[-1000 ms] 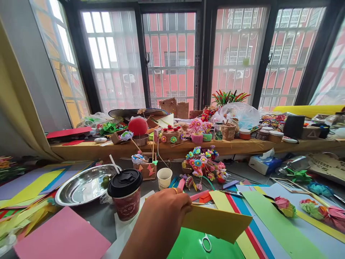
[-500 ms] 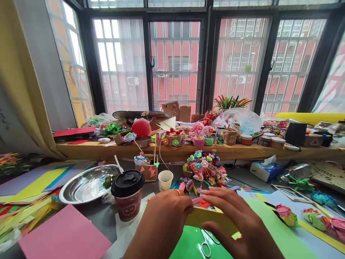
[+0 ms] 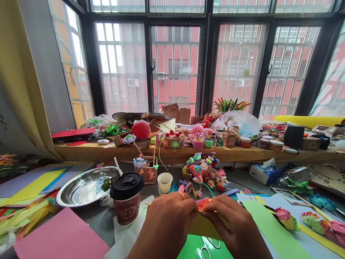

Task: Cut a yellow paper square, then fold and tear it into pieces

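Observation:
A strip of yellow paper (image 3: 205,226) is held up between my two hands, its broad side facing me. My left hand (image 3: 171,219) is closed on its upper edge, with a ring on one finger. Close beside it, my right hand (image 3: 231,217) pinches the same edge between thumb and fingers. Both hands hide the strip's ends. Beneath lies a shiny green sheet (image 3: 190,248), and on it rest white-handled scissors (image 3: 206,250), their blades hidden behind the paper. A small orange-red piece (image 3: 202,203) shows just beyond the hands.
Left of my hands stand a lidded coffee cup (image 3: 126,208) and a steel tray (image 3: 64,196); a pink sheet (image 3: 61,237) lies in front. A paper cup (image 3: 165,182) and crocheted flowers (image 3: 202,169) stand behind. Paper roses (image 3: 286,218) lie right.
My right hand has moved in from the right and closed, its spread fingers now pinching the yellow paper near my left hand. The view has tilted slightly.

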